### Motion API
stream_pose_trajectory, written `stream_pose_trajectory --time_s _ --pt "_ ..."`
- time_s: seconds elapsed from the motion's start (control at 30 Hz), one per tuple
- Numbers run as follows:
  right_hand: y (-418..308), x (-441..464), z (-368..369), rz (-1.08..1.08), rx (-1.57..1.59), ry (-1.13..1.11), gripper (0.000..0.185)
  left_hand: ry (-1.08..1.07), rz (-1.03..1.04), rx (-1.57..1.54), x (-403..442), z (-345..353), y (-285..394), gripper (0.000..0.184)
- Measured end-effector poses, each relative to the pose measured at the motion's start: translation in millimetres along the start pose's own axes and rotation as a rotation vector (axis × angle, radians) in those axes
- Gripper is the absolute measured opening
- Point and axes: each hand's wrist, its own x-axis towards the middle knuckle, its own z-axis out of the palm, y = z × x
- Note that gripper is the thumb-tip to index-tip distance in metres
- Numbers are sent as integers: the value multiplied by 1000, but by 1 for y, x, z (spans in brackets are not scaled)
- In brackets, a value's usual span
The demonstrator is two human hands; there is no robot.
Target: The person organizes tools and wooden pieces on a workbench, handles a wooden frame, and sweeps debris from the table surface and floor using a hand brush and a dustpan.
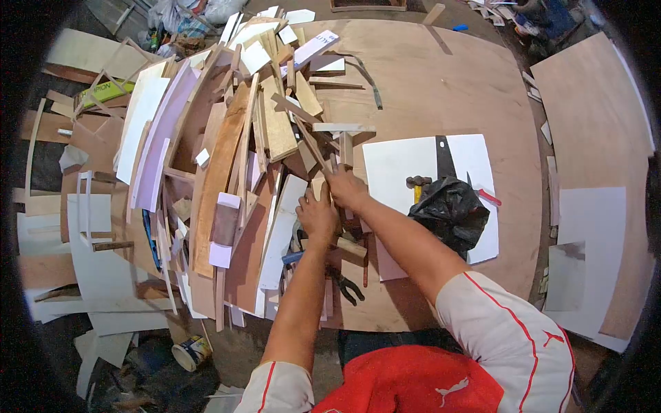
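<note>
Head view: A person in a red-and-white shirt bends both bare hands over the right edge of a wood pile (231,144) on a broad counter (454,76). The right hand (346,189) has its fingers bent at the near end of a thin wood strip (311,143); whether they clench it cannot be told. The left hand (317,219), just beside and slightly nearer, curls its fingers down at a small wood block (319,186), its grip likewise unclear. Kept so close, the hands appear placed to work among the short, loose pieces between them.

Long boards lie roughly side by side at left, an arrangement that seems to keep them gathered. To the right, a white board (392,162) bears a hammer (418,182) and a black plastic bag (451,213), apparently set aside from the scraps. Pliers (348,288) lie near the person, seemingly within easy reach.
</note>
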Motion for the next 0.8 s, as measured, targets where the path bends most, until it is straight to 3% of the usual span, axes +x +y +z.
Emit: stream_pose_trajectory --time_s 0.1,0.3,0.4,0.5,0.6,0.67,0.7,0.8 --pt "-2 11 1 -17 -126 -6 26 -22 -22 12 1 9 -4 63" --pt "10 8 4 -58 -147 12 25 -4 -28 -62 -2 4 -4 63" --pt "11 12 1 -28 -160 -97 32 -3 -32 -91 -2 -3 -4 61" --pt "-7 -20 -18 151 132 179 39 69 -30 -181 0 5 -7 54" --pt "10 -64 -16 430 568 268 46 187 24 -314 -12 11 -17 42" --pt "24 -103 -31 687 860 163 39 250 98 -388 -27 1 -22 40" --pt "52 -119 -7 669 826 154 35 162 124 -473 -41 3 -25 46" --pt "75 -157 32 639 788 101 27 -225 567 -436 -77 -4 -33 48"
